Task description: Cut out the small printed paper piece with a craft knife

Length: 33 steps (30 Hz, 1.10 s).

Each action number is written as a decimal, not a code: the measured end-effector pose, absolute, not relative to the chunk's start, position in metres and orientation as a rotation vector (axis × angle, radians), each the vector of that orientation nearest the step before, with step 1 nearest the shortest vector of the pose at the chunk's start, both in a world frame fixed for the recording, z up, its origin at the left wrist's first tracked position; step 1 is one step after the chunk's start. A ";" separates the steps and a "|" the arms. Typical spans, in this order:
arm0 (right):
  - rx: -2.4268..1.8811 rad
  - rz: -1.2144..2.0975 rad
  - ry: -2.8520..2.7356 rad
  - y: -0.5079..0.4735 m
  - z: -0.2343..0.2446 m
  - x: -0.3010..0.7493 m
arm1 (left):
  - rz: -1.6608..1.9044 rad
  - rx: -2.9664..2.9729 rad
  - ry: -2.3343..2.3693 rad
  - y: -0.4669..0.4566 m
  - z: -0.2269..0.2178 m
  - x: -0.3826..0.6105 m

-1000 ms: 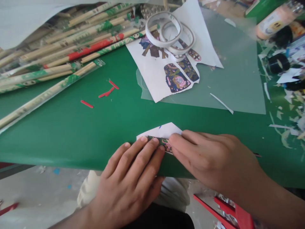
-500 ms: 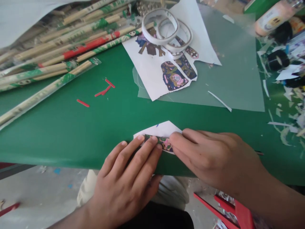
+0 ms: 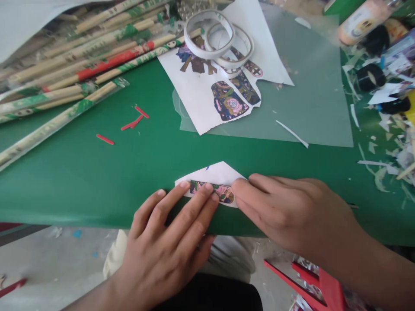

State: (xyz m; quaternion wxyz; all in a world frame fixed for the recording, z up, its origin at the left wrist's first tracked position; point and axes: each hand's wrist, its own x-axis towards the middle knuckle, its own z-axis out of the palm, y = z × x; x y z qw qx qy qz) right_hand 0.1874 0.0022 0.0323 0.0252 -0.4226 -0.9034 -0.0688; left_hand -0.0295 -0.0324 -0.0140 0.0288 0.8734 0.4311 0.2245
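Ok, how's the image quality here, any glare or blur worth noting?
Head view: light looks soft, with a pale sheen along the near left edge of the green table; head view: print on the wrapped chopsticks is too blurred to read; head view: left hand and right hand look fairly clear, the patterned strip slightly soft.

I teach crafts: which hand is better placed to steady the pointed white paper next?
Probably the left hand: its fingers spread across the multicoloured band; the right hand is bunched at one end.

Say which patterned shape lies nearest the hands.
The narrow strip on the small white paper, partly under the left hand; the others lie farther off, near tape rolls.
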 end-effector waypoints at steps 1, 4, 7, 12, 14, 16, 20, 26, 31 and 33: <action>-1.307 -0.216 -2.790 0.002 0.033 0.188 | 0.691 2.697 1.327 -0.032 -0.014 -0.030; -1.313 -0.236 -2.774 0.001 0.033 0.188 | 0.688 2.704 1.318 -0.032 -0.013 -0.030; -1.309 -0.260 -2.776 0.000 0.032 0.189 | 0.692 2.695 1.326 -0.032 -0.013 -0.030; -1.327 -0.273 -2.794 -0.002 0.032 0.193 | 0.689 2.683 1.320 -0.032 -0.012 -0.030; -1.345 -0.273 -2.786 -0.003 0.032 0.195 | 0.690 2.687 1.322 -0.031 -0.012 -0.029; -1.364 -0.270 -2.779 -0.005 0.033 0.196 | 0.696 2.695 1.325 -0.030 -0.012 -0.028; -1.411 -0.282 -2.760 -0.008 0.033 0.196 | 0.688 2.711 1.322 -0.029 -0.011 -0.028; -1.478 -0.238 -2.737 -0.012 0.033 0.193 | 0.684 2.726 1.321 -0.029 -0.010 -0.029; -1.597 -0.222 -2.689 -0.022 0.034 0.189 | 0.693 2.730 1.319 -0.030 -0.011 -0.029; -1.637 -0.244 -2.665 -0.028 0.034 0.189 | 0.701 2.723 1.320 -0.030 -0.011 -0.028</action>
